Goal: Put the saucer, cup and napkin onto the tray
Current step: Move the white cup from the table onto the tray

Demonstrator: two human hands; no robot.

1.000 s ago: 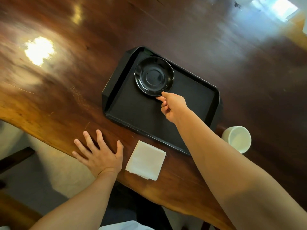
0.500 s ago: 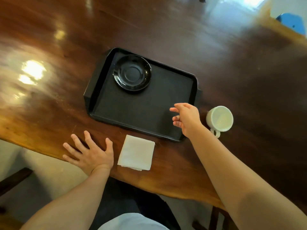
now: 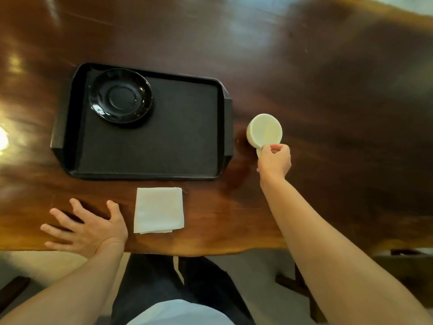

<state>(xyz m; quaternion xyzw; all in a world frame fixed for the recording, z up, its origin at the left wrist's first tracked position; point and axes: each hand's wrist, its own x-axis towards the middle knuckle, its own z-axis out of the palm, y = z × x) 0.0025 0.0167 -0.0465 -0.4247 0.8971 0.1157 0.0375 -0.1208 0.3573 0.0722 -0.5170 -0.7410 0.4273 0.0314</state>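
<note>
A black tray (image 3: 150, 148) lies on the dark wooden table, with a glossy black saucer (image 3: 120, 96) in its far left corner. To the right of the tray stands a white cup (image 3: 264, 130). My right hand (image 3: 274, 160) pinches the cup's handle at its near side. A folded white napkin (image 3: 158, 209) rests on the table just in front of the tray. My left hand (image 3: 86, 228) lies flat on the table near the front edge, left of the napkin, fingers spread and holding nothing.
The wooden table (image 3: 328, 113) stretches far and to the right, with bright light glare at the left. Its wavy front edge runs just below my left hand. My legs and a floor show beneath it.
My right hand left the saucer on the tray, moved right past the tray's edge and closed on the cup's handle. The left hand stayed flat on the table.
</note>
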